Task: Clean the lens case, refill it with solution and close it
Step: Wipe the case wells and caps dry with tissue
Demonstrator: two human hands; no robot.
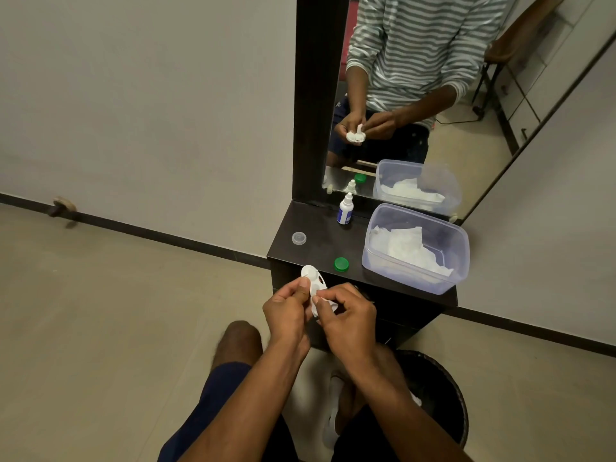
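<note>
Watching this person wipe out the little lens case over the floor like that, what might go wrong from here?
The lens case is held by both hands, left hand and right hand, out past the shelf edge, so a slip could send it to the floor or into the bin below. The green cap sits near that edge and might get knocked off. The solution bottle looks uncapped, so a bump might spill it.

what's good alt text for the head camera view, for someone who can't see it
Two hands hold a white lens case in front of a dark shelf, the right hand pressing a tissue to it. On the shelf stand a solution bottle, a green cap, a clear cap and a tub of tissues, below a mirror.
</note>
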